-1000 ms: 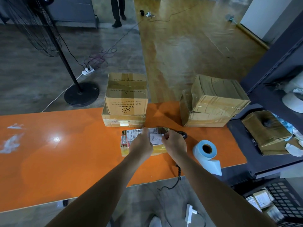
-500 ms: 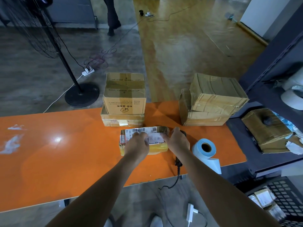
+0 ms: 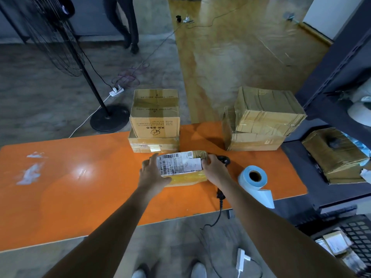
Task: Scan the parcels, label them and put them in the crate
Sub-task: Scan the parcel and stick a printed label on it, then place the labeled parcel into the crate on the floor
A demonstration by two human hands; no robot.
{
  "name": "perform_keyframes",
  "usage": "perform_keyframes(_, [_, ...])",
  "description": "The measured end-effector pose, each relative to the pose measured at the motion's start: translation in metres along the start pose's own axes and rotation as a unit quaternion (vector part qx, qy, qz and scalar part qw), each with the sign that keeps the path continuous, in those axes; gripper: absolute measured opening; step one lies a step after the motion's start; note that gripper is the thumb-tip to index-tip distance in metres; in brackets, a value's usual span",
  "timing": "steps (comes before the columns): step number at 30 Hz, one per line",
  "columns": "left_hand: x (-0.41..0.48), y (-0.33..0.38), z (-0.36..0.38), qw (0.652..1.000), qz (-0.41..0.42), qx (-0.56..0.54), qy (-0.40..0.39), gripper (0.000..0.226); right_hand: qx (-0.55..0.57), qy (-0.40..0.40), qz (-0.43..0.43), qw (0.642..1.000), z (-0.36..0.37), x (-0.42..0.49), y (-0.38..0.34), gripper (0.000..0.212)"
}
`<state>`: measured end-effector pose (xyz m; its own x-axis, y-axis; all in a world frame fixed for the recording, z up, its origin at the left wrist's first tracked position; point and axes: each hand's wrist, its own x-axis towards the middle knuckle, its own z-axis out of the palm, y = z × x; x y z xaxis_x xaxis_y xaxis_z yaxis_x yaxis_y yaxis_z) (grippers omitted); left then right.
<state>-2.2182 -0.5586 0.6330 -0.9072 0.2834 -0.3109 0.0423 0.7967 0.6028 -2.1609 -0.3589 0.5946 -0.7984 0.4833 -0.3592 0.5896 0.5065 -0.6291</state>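
Note:
A small yellow-taped parcel [image 3: 183,169] with a white shipping label lies on the orange table [image 3: 70,189]. A smaller white label is stuck on its right part. My left hand [image 3: 152,171] grips the parcel's left end, thumb up along the side. My right hand [image 3: 213,170] holds its right end, fingers curled over the edge. The black barcode scanner [image 3: 224,160] lies just behind my right hand, its cord hanging off the table. A blue label roll [image 3: 254,178] stands to the right. The black crate [image 3: 359,233] with several parcels sits low at the right.
Two stacked cardboard boxes [image 3: 154,121] stand right behind the parcel, two more taped boxes [image 3: 261,119] at the back right. A dark shelf unit [image 3: 331,137] with a box is at the right. A fan stand [image 3: 108,119] and a person's legs [image 3: 128,23] are beyond the table.
Both hands moved from pressing the small label on top of the parcel to its two ends. The small label now lies flat on the parcel. The person beyond walked left.

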Motion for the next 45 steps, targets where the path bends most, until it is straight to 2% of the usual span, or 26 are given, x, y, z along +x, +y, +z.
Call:
perform_keyframes(4, [-0.01, -0.003, -0.013, 0.999, 0.043, -0.006, 0.029, 0.086, 0.044, 0.003, -0.022, 0.999, -0.016, -0.027, -0.006, 0.037])
perform_keyframes(7, [-0.017, -0.003, -0.027, 0.991, 0.119, -0.026, 0.053, 0.089, 0.078, 0.025, -0.045, 0.996, -0.029, -0.054, -0.011, 0.044])
perform_keyframes(11, [-0.029, -0.003, -0.044, 0.98, 0.195, -0.02, 0.028, 0.087, 0.108, 0.081, -0.043, 0.99, -0.036, -0.106, -0.009, 0.085])
perform_keyframes(13, [-0.043, -0.002, -0.049, 0.966, 0.254, -0.034, 0.022, 0.085, 0.107, 0.146, -0.026, 0.983, -0.034, -0.135, -0.006, 0.093])
perform_keyframes(16, [-0.072, 0.003, -0.046, 0.942, 0.333, -0.052, -0.011, 0.088, 0.101, 0.24, 0.007, 0.965, -0.031, -0.185, 0.004, 0.092])
perform_keyframes(19, [-0.105, 0.013, -0.033, 0.916, 0.393, -0.072, -0.043, 0.086, 0.128, 0.278, 0.046, 0.951, -0.033, -0.242, 0.024, 0.091])
perform_keyframes(23, [-0.156, 0.037, -0.002, 0.877, 0.469, -0.073, -0.074, 0.084, 0.138, 0.34, 0.088, 0.926, -0.044, -0.317, 0.063, 0.079])
perform_keyframes(27, [-0.208, 0.067, 0.034, 0.846, 0.507, -0.083, -0.14, 0.085, 0.139, 0.404, 0.118, 0.896, -0.055, -0.385, 0.107, 0.071])
perform_keyframes(30, [-0.251, 0.089, 0.067, 0.82, 0.538, -0.086, -0.178, 0.085, 0.154, 0.445, 0.145, 0.87, -0.065, -0.431, 0.143, 0.079])
perform_keyframes(34, [-0.312, 0.123, 0.121, 0.8, 0.56, -0.065, -0.202, 0.08, 0.156, 0.479, 0.165, 0.848, -0.081, -0.492, 0.201, 0.087])
perform_keyframes(38, [-0.378, 0.158, 0.187, 0.79, 0.566, -0.049, -0.23, 0.082, 0.168, 0.497, 0.176, 0.833, -0.108, -0.55, 0.271, 0.086])
perform_keyframes(45, [-0.494, 0.219, 0.29, 0.792, 0.546, -0.05, -0.268, 0.082, 0.153, 0.497, 0.191, 0.833, -0.171, -0.639, 0.385, 0.078])
